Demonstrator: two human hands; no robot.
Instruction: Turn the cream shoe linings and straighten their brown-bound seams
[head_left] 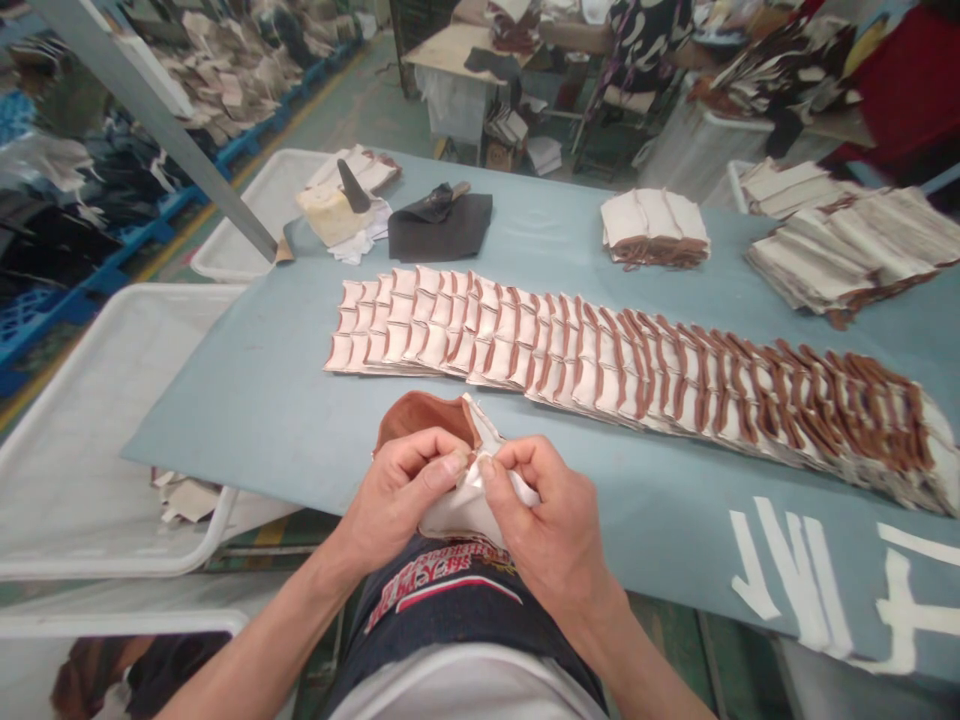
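Close to my body I hold a sewn piece of brown leather with an off-white lining [420, 415] at the table's front edge. My left hand [409, 485] is closed, thumb and fingers pinching the piece near its seam. Facing it, my right hand [544, 505] pinches the same seam, the fingertips of both almost meeting. A small white bit [476, 470] shows between them; I cannot tell whether it is tape or lining. Beyond the hands lies a long overlapping row of similar brown-and-white pieces [555, 345].
White strips [806, 580] lie on the blue-grey table [247, 400] at right. Toward the back are stacks of lined pieces [652, 225], a black sheet [442, 225] and a yellowish block [330, 215]. White bins [97, 420] stand at left, beside a metal post [172, 140]. A person sits farther back.
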